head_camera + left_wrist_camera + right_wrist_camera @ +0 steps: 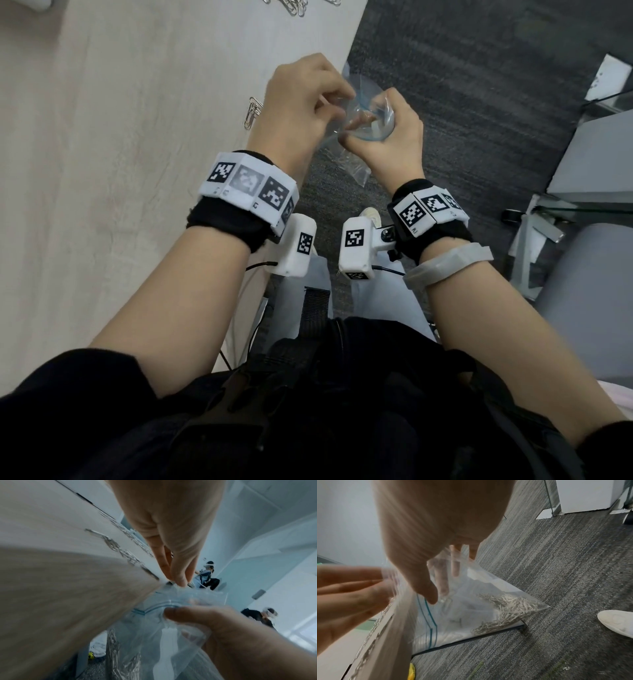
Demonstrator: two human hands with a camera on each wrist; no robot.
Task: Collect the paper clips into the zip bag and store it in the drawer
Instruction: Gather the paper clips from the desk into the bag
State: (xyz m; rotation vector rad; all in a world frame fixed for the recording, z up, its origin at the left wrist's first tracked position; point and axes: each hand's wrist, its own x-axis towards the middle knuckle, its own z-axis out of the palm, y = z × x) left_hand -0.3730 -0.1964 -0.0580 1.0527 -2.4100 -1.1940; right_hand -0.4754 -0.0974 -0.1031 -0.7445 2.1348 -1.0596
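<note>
the zip bag [356, 123] is held in the air just past the counter [120, 171] edge, over the grey carpet [479, 102], with its mouth gathered between the two hands. the right hand [387, 137] is closed round the bunched upper part of the zip bag, the thumb laid across the blue zip line and the fingers [455, 563] seen through the clear plastic. the left hand [301, 99], on the counter side of the zip bag, is curled with its fingertips [180, 580] pinching the rim of the mouth. a heap of paper clips [513, 607] is gathered in the hanging lower corner of the zip bag, below the right hand. loose paper clips [253, 111] are left on the counter, some just beside the left hand and more [294, 5] at the counter's far end. a white shoe [616, 622] is seen on the carpet, beyond the zip bag from the counter.
</note>
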